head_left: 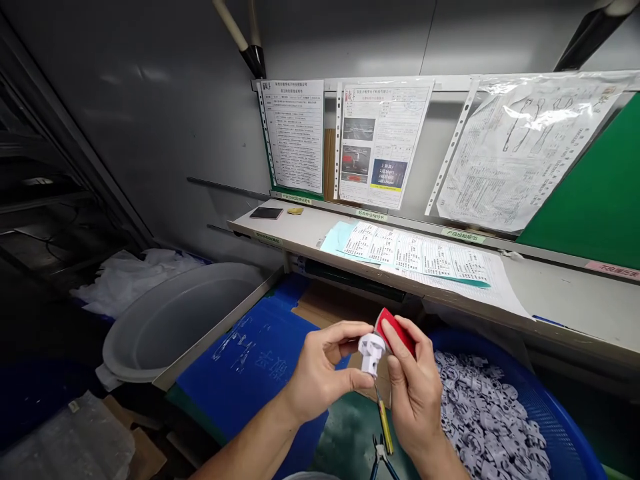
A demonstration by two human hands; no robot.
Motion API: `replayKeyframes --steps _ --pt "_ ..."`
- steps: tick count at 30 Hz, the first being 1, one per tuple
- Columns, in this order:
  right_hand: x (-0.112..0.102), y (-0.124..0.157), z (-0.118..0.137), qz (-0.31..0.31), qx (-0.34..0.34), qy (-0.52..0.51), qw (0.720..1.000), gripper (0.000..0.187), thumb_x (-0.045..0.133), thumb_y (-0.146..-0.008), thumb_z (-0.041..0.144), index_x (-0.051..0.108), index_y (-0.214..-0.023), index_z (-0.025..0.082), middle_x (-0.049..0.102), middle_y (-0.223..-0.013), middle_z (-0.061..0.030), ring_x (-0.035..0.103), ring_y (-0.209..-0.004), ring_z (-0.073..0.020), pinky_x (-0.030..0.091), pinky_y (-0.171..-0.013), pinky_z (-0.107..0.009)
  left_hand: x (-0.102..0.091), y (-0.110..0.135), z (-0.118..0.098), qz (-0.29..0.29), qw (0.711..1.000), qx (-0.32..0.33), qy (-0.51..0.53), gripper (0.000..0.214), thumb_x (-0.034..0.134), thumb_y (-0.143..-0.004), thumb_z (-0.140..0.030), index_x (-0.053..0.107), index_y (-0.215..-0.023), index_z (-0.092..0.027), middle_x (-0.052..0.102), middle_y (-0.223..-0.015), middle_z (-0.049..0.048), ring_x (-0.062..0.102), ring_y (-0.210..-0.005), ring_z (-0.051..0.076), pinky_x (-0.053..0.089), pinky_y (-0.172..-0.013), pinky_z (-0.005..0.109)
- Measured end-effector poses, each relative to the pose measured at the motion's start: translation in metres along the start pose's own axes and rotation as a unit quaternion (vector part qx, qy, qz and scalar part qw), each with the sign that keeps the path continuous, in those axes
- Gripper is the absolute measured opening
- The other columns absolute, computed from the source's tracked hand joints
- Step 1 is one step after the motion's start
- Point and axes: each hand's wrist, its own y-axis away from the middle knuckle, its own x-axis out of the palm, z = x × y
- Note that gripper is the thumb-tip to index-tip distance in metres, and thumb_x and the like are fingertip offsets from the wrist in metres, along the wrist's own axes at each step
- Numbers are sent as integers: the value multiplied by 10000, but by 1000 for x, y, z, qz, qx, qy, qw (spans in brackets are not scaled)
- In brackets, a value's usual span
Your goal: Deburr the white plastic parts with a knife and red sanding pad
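My left hand (320,373) pinches a small white plastic part (371,351) between thumb and fingers, held up over the bench. My right hand (413,390) is closed round a red-handled tool (395,330) whose red end sticks up beside the white part; the tool's tip touches or nearly touches the part. Both hands meet in the lower middle of the view. A blue basket (540,400) full of several similar white parts (480,413) lies just right of my hands.
A large grey tub (165,320) sits at left beside a blue sheet (240,373). Pliers (381,457) and a yellow pencil-like tool (385,427) lie on the green mat below my hands. A shelf (550,293) with papers, a phone (266,213) and hanging instruction sheets (380,143) stands ahead.
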Motion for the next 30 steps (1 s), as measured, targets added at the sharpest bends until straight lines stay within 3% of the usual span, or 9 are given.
replayKeyframes --steps 4,11,15,22,30 --pt "4 1 0 -26 30 -27 999 430 407 -1000 246 505 -1415 301 461 -1381 -115 494 -1267 -276 488 -990 -509 0 -4 3 -21 1000 -17 12 534 909 -584 -164 743 -1091 -177 731 -1094 94 681 -1029 269 543 -939 347" --pt "11 -2 4 -2 -32 -7 999 457 438 -982 208 495 -1422 317 428 -1410 -117 460 -1285 -294 487 -976 -523 2 -13 4 -15 999 -31 39 540 896 -608 -186 729 -1120 -145 720 -1145 135 653 -1098 335 533 -951 409" --pt "12 -6 3 7 -31 -13 999 463 430 -982 205 489 -1426 325 427 -1414 -116 459 -1288 -297 499 -967 -522 1 -18 5 -27 998 -36 43 537 904 -595 -184 737 -1104 -146 730 -1124 131 657 -1082 317 533 -933 381" --pt "22 -7 4 -19 30 -51 998 427 408 -1000 253 512 -1411 301 436 -1410 -122 478 -1286 -290 519 -966 -499 4 -23 12 -44 986 -50 150 524 917 -587 -227 737 -1072 -142 741 -1006 103 667 -907 198 525 -821 265" --pt "35 -8 7 -66 46 -30 996 418 431 -999 301 522 -1406 280 440 -1418 -132 482 -1280 -305 499 -983 -534 12 -27 16 -79 970 -69 220 474 879 -653 -265 727 -1091 -164 711 -1057 92 643 -941 185 500 -856 257"
